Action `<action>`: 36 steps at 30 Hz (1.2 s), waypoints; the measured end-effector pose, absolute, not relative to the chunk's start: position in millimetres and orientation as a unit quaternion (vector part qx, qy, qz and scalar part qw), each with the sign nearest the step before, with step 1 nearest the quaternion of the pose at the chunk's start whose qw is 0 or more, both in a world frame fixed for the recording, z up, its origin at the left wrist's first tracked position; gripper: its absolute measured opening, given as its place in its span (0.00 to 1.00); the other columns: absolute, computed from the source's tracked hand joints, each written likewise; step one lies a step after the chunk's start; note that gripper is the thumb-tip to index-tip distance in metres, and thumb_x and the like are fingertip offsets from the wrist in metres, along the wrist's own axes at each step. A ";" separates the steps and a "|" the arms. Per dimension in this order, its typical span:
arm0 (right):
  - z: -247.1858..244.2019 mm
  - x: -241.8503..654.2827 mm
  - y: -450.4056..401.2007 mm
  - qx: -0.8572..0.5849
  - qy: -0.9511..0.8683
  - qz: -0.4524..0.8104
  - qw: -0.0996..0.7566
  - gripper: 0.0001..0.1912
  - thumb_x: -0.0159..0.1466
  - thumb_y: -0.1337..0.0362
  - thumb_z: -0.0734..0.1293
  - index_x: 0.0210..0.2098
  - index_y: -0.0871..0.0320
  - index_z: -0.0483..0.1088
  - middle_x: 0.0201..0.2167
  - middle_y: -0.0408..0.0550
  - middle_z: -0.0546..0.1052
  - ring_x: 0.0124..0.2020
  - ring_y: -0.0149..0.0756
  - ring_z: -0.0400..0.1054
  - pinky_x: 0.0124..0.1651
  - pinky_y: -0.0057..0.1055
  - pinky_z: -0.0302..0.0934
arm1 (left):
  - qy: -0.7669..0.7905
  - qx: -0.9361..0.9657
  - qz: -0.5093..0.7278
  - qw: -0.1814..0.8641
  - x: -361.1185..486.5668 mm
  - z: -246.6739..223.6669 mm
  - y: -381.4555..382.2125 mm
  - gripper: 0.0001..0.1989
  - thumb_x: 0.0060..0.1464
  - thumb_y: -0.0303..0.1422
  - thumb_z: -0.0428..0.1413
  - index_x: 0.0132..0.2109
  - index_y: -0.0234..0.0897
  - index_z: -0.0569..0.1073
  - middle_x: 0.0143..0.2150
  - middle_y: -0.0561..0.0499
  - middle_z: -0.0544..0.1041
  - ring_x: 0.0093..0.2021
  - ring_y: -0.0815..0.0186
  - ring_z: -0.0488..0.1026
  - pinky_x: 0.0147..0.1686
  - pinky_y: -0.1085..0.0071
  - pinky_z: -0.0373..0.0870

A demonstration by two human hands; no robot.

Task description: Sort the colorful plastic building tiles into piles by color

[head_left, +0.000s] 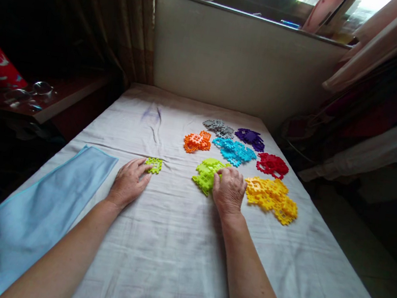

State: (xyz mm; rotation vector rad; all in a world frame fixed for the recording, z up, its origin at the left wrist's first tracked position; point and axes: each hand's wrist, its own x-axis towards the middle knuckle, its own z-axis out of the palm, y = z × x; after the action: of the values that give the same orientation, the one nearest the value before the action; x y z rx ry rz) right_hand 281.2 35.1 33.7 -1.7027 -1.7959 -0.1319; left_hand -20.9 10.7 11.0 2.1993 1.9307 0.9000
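Note:
My left hand (129, 182) rests on the cloth, its fingertips on the left edge of a single light-green interlocking plastic tile (154, 165) that lies flat. The thumb is just below that tile. Farther right, my right hand (230, 189) has its fingers curled down at the right side of a loose pile of light-green interlocking tiles (206, 174). The back of the hand hides the fingertips and part of the pile. Close to the knuckles on the other side lies a pile of yellow tiles (271, 196).
Behind the green pile are orange (197, 141), grey (218, 128), blue (234, 151), purple (249, 139) and red tiles (272, 165). A folded light-blue cloth bag (39, 215) lies left on the white-sheeted table (166, 264). Glasses (43, 89) rest on a side table.

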 end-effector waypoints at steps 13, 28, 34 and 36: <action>47.3 193.9 18.0 -0.494 -0.839 0.057 0.221 0.15 0.65 0.62 0.66 0.51 0.55 0.73 0.58 0.56 0.72 0.56 0.46 0.65 0.57 0.42 0.60 | 0.625 0.726 0.277 0.073 -21.2 17.2 8.9 0.19 0.53 0.40 0.57 0.52 0.42 0.74 0.54 0.45 0.78 0.58 0.54 0.71 0.61 0.54 0.63; 36.7 171.4 24.3 -0.493 -0.833 0.104 0.229 0.13 0.62 0.58 0.71 0.46 0.53 0.74 0.50 0.50 0.77 0.51 0.42 0.68 0.52 0.38 0.60 | 0.608 0.725 0.298 0.127 -28.6 14.2 12.7 0.22 0.56 0.48 0.53 0.55 0.46 0.73 0.55 0.48 0.79 0.57 0.56 0.74 0.65 0.50 0.58; 56.1 226.4 34.0 -0.583 -0.757 0.005 0.294 0.13 0.62 0.60 0.69 0.46 0.55 0.74 0.51 0.53 0.76 0.52 0.46 0.66 0.54 0.41 0.58 | 0.607 0.729 0.297 0.107 -31.2 12.3 13.8 0.22 0.59 0.49 0.49 0.53 0.45 0.75 0.56 0.46 0.78 0.57 0.55 0.74 0.64 0.49 0.60; 59.8 251.3 38.4 -0.620 -0.725 -0.037 0.299 0.12 0.62 0.60 0.69 0.45 0.55 0.75 0.50 0.54 0.76 0.51 0.48 0.66 0.52 0.42 0.57 | 0.608 0.727 0.301 0.107 -31.0 12.8 14.0 0.22 0.58 0.49 0.49 0.51 0.45 0.76 0.54 0.46 0.79 0.56 0.55 0.74 0.64 0.48 0.60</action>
State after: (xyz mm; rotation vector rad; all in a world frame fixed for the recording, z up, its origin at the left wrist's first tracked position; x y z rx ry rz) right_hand 251.3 38.4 59.8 -1.6458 -1.9248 -0.0987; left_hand -31.0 14.0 12.8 2.1403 1.7907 0.8859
